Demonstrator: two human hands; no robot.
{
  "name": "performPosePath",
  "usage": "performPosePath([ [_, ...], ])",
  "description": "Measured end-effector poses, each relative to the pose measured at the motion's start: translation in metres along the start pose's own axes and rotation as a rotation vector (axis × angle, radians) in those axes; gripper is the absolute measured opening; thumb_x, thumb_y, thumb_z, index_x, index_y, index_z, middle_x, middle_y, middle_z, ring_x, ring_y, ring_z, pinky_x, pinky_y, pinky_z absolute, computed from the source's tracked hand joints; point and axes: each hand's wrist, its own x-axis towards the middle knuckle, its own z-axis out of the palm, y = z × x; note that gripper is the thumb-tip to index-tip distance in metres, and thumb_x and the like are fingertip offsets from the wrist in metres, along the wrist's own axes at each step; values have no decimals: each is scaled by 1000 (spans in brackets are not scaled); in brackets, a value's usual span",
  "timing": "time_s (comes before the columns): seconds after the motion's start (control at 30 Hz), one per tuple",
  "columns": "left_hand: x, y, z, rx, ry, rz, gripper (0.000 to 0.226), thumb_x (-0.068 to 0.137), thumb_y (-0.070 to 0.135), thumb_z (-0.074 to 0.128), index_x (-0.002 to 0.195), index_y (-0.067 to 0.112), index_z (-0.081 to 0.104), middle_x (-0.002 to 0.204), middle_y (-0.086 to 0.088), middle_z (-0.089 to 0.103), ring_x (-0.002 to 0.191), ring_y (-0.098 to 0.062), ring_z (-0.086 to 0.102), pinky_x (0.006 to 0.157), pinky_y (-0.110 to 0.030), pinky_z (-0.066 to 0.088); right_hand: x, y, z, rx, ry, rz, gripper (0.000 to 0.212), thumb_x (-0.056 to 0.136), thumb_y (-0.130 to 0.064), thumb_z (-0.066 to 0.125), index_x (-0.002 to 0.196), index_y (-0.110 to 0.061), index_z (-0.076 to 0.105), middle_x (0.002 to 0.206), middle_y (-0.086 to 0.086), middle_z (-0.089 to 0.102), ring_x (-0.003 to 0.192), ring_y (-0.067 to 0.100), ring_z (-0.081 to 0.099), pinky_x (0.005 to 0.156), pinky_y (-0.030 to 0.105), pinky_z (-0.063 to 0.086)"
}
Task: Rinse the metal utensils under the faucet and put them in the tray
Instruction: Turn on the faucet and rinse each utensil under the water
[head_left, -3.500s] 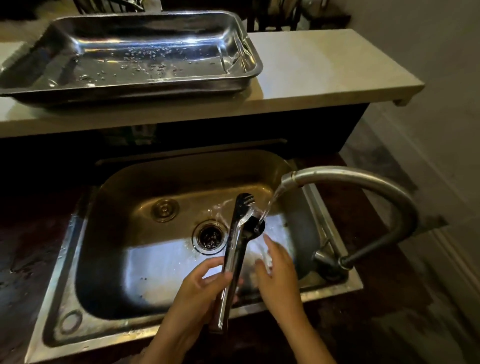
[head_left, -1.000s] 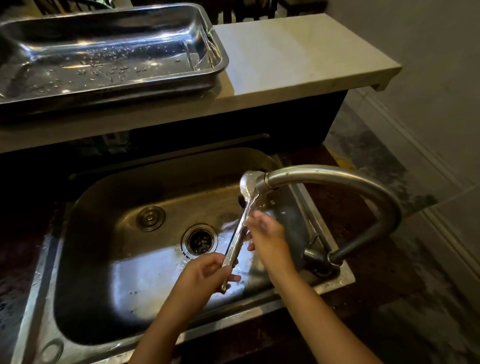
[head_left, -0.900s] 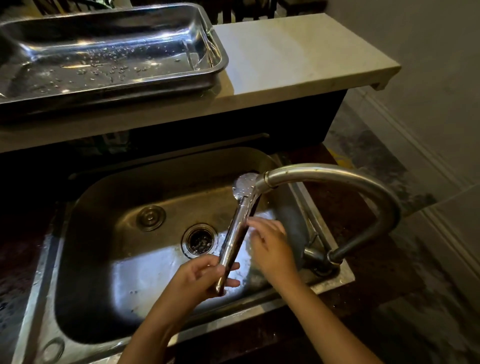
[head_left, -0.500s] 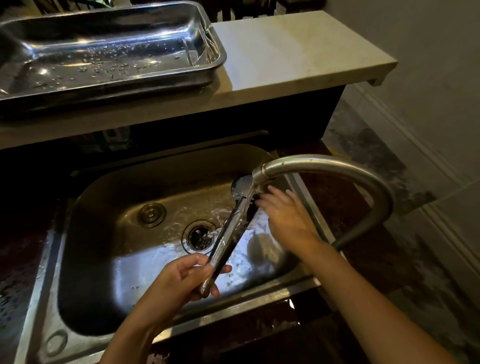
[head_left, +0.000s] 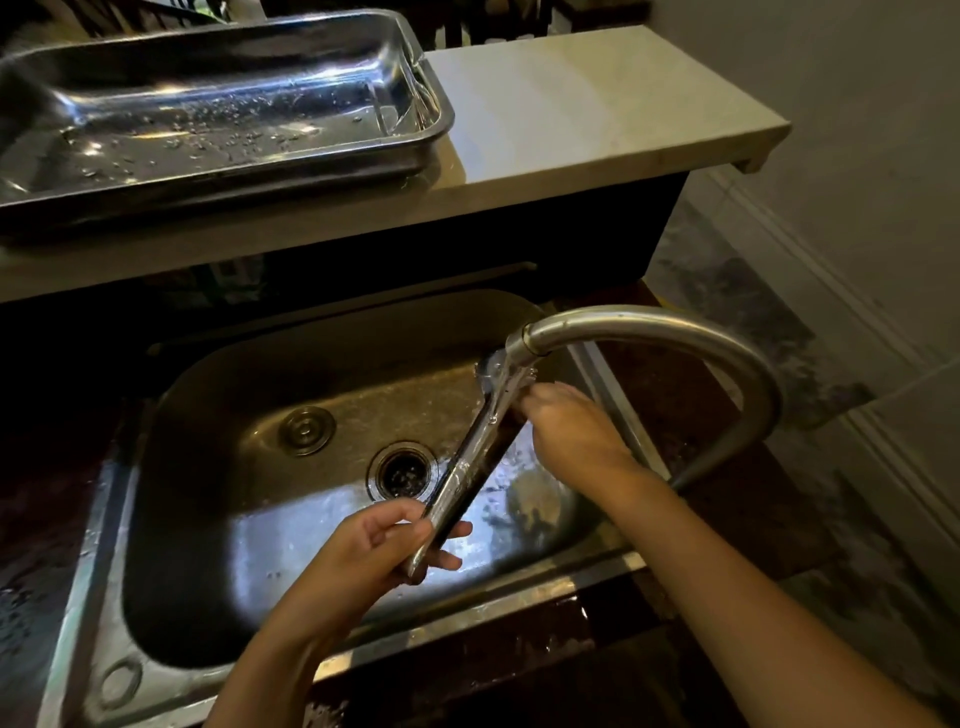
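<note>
My left hand (head_left: 374, 545) grips the handle end of metal tongs (head_left: 467, 467), which slant up and right over the sink (head_left: 218, 519). The tongs' head sits right under the faucet spout (head_left: 524, 340). My right hand (head_left: 566, 426) is beside the tongs' upper part, fingertips touching them just below the spout. Water wets the tongs and the sink floor. The steel tray (head_left: 260, 171) lies on the pale counter (head_left: 571, 119) behind the sink, holding only water drops.
The curved faucet pipe (head_left: 727, 364) arches from the right over the basin. A drain (head_left: 402, 470) and a round plug (head_left: 306, 430) sit in the sink floor. A dark wet worktop (head_left: 41, 519) surrounds the sink. A wall stands at right.
The tongs were turned and lifted so their head went from the stream up to the spout. My right hand slid up from the handle to the tongs' upper part.
</note>
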Motion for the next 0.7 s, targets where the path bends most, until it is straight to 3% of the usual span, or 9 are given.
performPosePath([
  [0.07, 4, 0, 1, -28, 36, -1, 19, 84, 25, 56, 92, 9, 65, 103, -3, 76, 86, -18, 73, 55, -13, 49, -12, -11, 0, 79, -44, -8, 41, 83, 3, 45, 115, -18, 58, 121, 2, 58, 119, 22, 45, 102, 34, 35],
  [0.17, 13, 1, 4, -46, 72, 23, 14, 83, 27, 58, 79, 18, 68, 103, -2, 76, 94, -21, 72, 62, -21, 47, -38, -28, 3, 216, -72, -158, 48, 81, 6, 47, 122, -18, 56, 131, 2, 55, 125, 20, 43, 106, 28, 29],
  [0.27, 21, 3, 8, -68, 98, 46, 14, 82, 27, 59, 77, 19, 70, 86, 0, 75, 95, -23, 69, 63, -19, 49, -57, -43, 3, 289, -44, -302, 48, 75, 9, 47, 115, -10, 64, 120, 9, 65, 117, 24, 54, 103, 23, 24],
  [0.4, 26, 1, 14, -56, 106, 60, 23, 90, 18, 53, 71, 22, 66, 64, 5, 63, 83, -24, 61, 60, -18, 49, -63, -38, 5, 284, 26, -407, 41, 70, 8, 57, 104, -10, 69, 107, 8, 71, 107, 25, 64, 102, 43, 42],
  [0.47, 26, 1, 18, -56, 67, 55, 21, 91, 17, 51, 72, 17, 59, 67, 7, 71, 86, -18, 70, 62, -19, 48, -55, -29, 8, 113, 50, -407, 44, 66, 6, 63, 105, -15, 69, 112, 4, 70, 115, 22, 60, 107, 51, 33],
  [0.53, 26, 2, 20, -66, 27, 51, 19, 93, 15, 48, 75, 14, 53, 88, 6, 78, 95, -17, 71, 63, -18, 49, -45, -22, 12, 1, 37, -218, 53, 74, 2, 61, 120, -24, 59, 137, 1, 53, 135, 17, 39, 114, 46, 18],
  [0.57, 26, 3, 20, -69, 13, 50, 19, 93, 15, 48, 75, 13, 51, 97, 4, 77, 95, -17, 71, 63, -18, 50, -40, -19, 14, 84, 38, -64, 57, 80, 0, 56, 128, -30, 50, 147, -2, 37, 138, 14, 28, 115, 41, 18],
  [0.63, 27, 4, 19, -81, -17, 44, 20, 93, 13, 47, 74, 13, 52, 103, 0, 76, 90, -18, 72, 61, -16, 50, -33, -19, 14, 505, 104, 288, 58, 89, -8, 48, 138, -37, 34, 144, -9, 26, 125, 6, 29, 103, 27, 38],
  [0.7, 28, 4, 18, -145, -57, 31, 13, 90, 16, 50, 79, 12, 56, 105, -7, 75, 77, -17, 71, 58, -16, 49, -24, -23, 12, 1129, 16, 548, 46, 95, -22, 44, 138, -35, 35, 130, -6, 40, 106, 10, 44, 82, 26, 45],
])
